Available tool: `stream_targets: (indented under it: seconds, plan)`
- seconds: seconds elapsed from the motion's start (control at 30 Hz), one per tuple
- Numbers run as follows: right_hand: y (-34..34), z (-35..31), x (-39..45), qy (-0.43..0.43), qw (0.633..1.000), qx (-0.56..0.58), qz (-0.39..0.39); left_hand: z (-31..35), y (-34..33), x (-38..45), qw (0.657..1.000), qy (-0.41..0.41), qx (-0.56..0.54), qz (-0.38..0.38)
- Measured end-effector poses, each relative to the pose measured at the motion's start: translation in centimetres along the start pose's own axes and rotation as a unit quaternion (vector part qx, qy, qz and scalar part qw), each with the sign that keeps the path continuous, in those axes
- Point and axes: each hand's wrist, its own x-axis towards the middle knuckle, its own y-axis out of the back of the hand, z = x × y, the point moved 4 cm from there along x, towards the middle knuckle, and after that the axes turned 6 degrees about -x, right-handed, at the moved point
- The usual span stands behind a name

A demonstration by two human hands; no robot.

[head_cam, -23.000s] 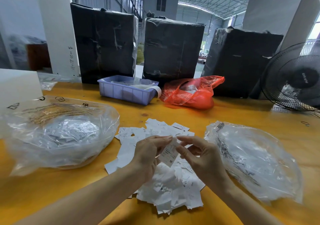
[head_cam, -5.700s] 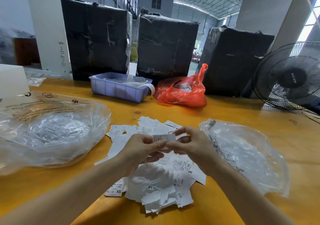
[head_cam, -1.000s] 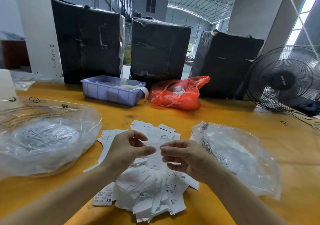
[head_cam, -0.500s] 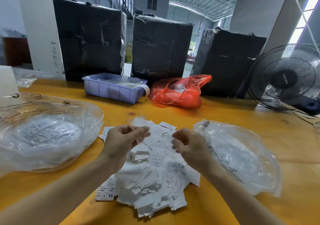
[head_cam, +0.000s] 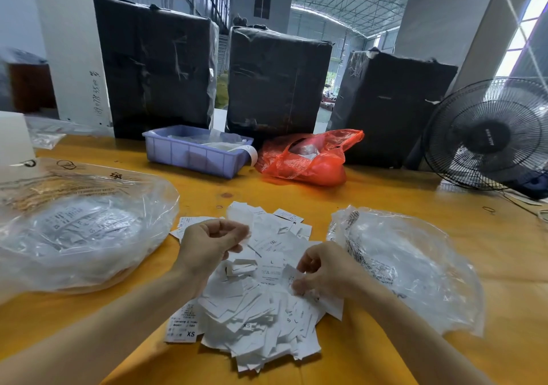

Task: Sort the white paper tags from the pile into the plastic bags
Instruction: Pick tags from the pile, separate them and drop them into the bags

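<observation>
A loose pile of white paper tags with size letters lies on the yellow table in front of me. My left hand hovers over the pile's far left part, fingers curled, pinching a white tag that sticks up, blurred. My right hand is down on the right side of the pile and pinches the edge of another tag. A clear plastic bag holding tags bulges at the left. A second clear bag, flatter, lies at the right, close to my right hand.
A purple plastic tray and a red plastic bag sit behind the pile. Three black-wrapped boxes stand along the table's far edge. A black fan stands at the right, a white box at the far left.
My right hand dropped from beside the left hand down onto the pile and took hold of a tag. The left hand stayed raised with its tag.
</observation>
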Motion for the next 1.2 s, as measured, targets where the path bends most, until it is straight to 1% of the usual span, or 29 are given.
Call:
stream_targets:
  seconds: [0.1, 0.17, 0.23, 0.37, 0.47, 0.57, 0.67, 0.83, 1.03, 1.13, 1.2]
  plan:
    - [1.2, 0.4, -0.1, -0.029, 0.988, 0.141, 0.056, 0.3, -0.5, -0.4, 1.0, 0.001, 0.014, -0.014]
    - [1.7, 0.8, -0.1, -0.072, 0.959, 0.267, 0.066, 0.4, -0.8, -0.6, 0.999, 0.008, 0.027, -0.024]
    - [1.7, 0.8, -0.2, -0.105, 0.919, 0.377, 0.049, 0.3, -1.0, -0.7, 0.998, 0.015, 0.047, -0.037]
    - [1.6, 0.0, -0.3, -0.11, 0.875, 0.47, 0.022, -0.1, -1.6, -1.1, 0.995, 0.036, 0.072, -0.065]
    - [1.7, -1.1, -0.5, -0.075, 0.843, 0.532, 0.028, -0.3, -2.2, -1.6, 0.991, 0.049, 0.084, -0.096]
    - [2.0, -1.9, -0.8, -0.034, 0.829, 0.556, 0.047, -0.4, -2.7, -2.0, 0.987, 0.052, 0.089, -0.126]
    - [2.3, -2.6, -1.1, -0.004, 0.832, 0.55, 0.075, -0.4, -2.8, -2.1, 0.986, 0.05, 0.095, -0.131]
    - [2.7, -3.1, -1.5, 0.039, 0.879, 0.456, 0.135, -0.3, -2.7, -2.1, 0.986, 0.06, 0.075, -0.138]
    - [2.3, -2.9, -1.5, 0.023, 0.918, 0.367, 0.15, -0.3, -2.7, -2.1, 0.984, 0.087, 0.04, -0.15]
    - [2.2, -2.9, -1.5, 0.018, 0.927, 0.348, 0.139, -0.4, -2.6, -2.1, 0.983, 0.1, 0.027, -0.149]
    - [2.0, -2.9, -1.5, 0.015, 0.925, 0.356, 0.135, -0.5, -2.6, -2.0, 0.983, 0.11, 0.015, -0.145]
